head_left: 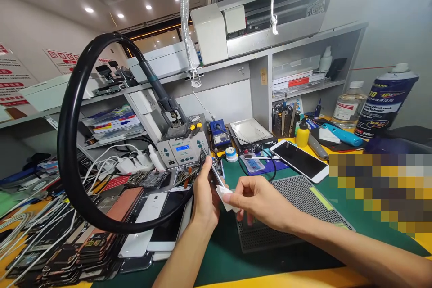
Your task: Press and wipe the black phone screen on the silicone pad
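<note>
My left hand (203, 200) is wrapped round a phone (218, 177), tilted so that mostly its thin edge shows. Between the thumb and fingers of my right hand (265, 200) is a small white wipe (225, 197), pinched at the lower end of the phone. Whether the wipe touches the screen or only the edge, I cannot tell. Both hands are above the green mat (216, 261), and the right one is over a grey perforated pad (293, 189).
A black hose (69, 126) loops on the left above stacked phone parts (97, 238). Behind stands a rework station (184, 148). A white phone (300, 160) lies to the right, near a yellow bottle (302, 134) and a spray can (384, 99).
</note>
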Tool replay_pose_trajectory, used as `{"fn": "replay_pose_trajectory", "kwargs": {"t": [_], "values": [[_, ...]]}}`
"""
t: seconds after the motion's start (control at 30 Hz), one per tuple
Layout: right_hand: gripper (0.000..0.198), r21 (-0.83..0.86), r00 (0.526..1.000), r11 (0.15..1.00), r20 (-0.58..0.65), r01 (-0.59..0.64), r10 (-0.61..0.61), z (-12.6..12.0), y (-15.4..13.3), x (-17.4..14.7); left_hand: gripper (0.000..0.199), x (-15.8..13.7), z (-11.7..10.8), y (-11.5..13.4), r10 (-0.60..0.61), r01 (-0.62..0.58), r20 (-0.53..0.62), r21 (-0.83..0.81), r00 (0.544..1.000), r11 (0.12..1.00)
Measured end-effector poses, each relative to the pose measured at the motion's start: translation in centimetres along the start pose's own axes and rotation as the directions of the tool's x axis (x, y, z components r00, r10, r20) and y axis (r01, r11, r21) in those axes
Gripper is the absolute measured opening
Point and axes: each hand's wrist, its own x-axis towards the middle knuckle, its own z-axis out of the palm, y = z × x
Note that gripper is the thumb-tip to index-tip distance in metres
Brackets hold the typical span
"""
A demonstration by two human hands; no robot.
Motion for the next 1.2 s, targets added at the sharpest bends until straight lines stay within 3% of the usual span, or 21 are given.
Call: {"fn": "replay_pose_trajectory", "kwargs": {"t": [0.1, 0.2, 0.47, 0.73, 1.0, 1.2], "values": [[0.047, 0.086, 0.993, 0.995, 0.112, -0.042, 0.032, 0.3, 0.0, 0.0, 0.039, -0.4, 0.1, -0.1, -0.023, 0.023, 0.025, -0.002, 0.999, 1.000], [0.047, 0.068, 0.989, 0.997, 0.144, -0.044, 0.034, 0.5, -0.1, -0.1, 0.039, -0.7, 0.2, -0.4, -0.033, 0.034, 0.081, -0.014, 0.996, 0.999], [0.045, -0.067, 0.996, 0.994, -0.004, 0.088, -0.089, 0.6, 0.2, -0.3, 0.043, -1.3, 0.1, -1.2, -0.016, 0.009, 0.166, 0.046, 0.986, 0.999], [0.049, -0.077, 0.990, 0.989, -0.054, 0.128, -0.132, 0.1, -0.5, -0.3, 0.056, -1.4, -0.4, -2.2, -0.054, 0.024, 0.211, 0.142, 0.976, 0.990], [0.045, -0.080, 0.978, 0.983, -0.120, 0.164, -0.173, -0.3, -0.7, -0.1, 0.046, -1.5, -0.5, -2.5, 0.090, -0.129, 0.197, 0.193, 0.976, 0.973], [0.044, -0.039, 0.961, 0.977, -0.176, 0.211, -0.214, -0.8, -0.8, 0.2, 0.038, -1.3, -0.9, -2.8, 0.091, -0.147, 0.263, 0.204, 0.960, 0.968]]}}
